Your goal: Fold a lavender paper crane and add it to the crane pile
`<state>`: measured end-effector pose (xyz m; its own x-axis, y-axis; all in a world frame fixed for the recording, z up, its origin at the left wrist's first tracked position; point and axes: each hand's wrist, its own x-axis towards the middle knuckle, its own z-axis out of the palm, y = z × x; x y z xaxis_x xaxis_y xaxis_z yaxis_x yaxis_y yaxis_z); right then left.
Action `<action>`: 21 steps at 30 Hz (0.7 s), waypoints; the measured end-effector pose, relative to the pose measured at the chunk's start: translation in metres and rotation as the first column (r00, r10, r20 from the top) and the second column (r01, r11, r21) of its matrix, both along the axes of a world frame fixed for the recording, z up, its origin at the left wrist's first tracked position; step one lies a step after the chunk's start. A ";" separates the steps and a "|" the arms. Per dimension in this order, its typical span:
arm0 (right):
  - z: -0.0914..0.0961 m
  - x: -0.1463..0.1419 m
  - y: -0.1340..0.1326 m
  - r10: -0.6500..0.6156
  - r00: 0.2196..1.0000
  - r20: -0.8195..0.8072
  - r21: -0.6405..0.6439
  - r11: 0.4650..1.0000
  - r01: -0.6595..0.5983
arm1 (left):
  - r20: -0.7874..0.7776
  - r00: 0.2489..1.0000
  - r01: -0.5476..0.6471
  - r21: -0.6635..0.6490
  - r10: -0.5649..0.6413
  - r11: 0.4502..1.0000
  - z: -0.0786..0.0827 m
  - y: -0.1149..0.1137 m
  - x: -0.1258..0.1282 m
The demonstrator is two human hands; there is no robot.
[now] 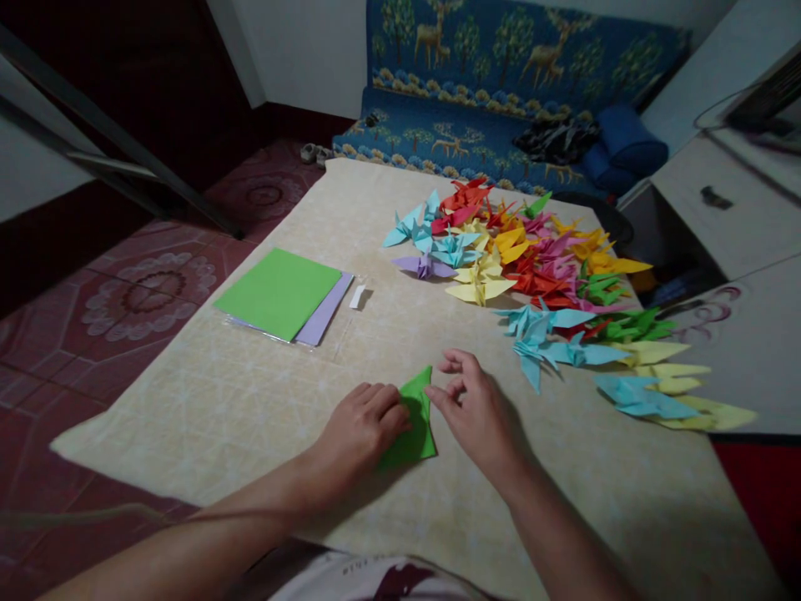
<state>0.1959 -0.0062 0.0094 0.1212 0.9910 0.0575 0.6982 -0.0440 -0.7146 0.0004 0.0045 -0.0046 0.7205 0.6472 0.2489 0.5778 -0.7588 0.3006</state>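
Observation:
A folded piece of green origami paper (420, 426) lies on the table in front of me, with one corner pointing away. My left hand (369, 417) rests on its left side, fingers curled and pressed down over the paper, hiding part of it. At the right edge of the paper is my right hand (479, 409), its thumb tip close to the upper corner; I cannot tell whether it touches. The fingers of that hand are slightly bent and apart from the thumb, with nothing seen between them.
Folded paper cranes (479, 280) in many colours spread over the table's right side. Green sheets (279, 292) and purple sheets (325, 309) lie at the left, near a small white scrap (357, 296). Beyond the patterned tablecloth (250, 426) stands a blue covered sofa (438, 100); a white cabinet (738, 209) is at right.

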 end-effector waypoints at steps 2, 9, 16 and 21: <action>-0.002 -0.006 0.014 0.044 0.999 0.026 -0.031 0.999 -0.043 | 0.054 0.997 -0.049 -0.057 0.052 0.997 0.000 -0.017 -0.002; -0.002 -0.009 0.029 0.132 0.989 0.069 -0.089 0.988 -0.125 | 0.144 0.983 -0.113 -0.037 0.118 0.993 0.008 -0.036 -0.002; 0.008 0.017 -0.007 0.154 0.966 0.206 -0.172 0.978 -0.119 | 0.198 0.978 0.077 -0.057 -0.065 0.995 0.006 -0.016 -0.014; 0.010 0.017 -0.037 0.082 0.937 0.340 0.111 0.986 -0.127 | 0.228 0.972 0.081 -0.132 -0.049 0.988 0.005 -0.022 -0.016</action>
<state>0.2126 -0.0431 0.0199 -0.0309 0.9783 0.2048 0.8925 0.1193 -0.4351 -0.0155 -0.0171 0.0004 0.6985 0.6406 0.3191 0.4348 -0.7340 0.5217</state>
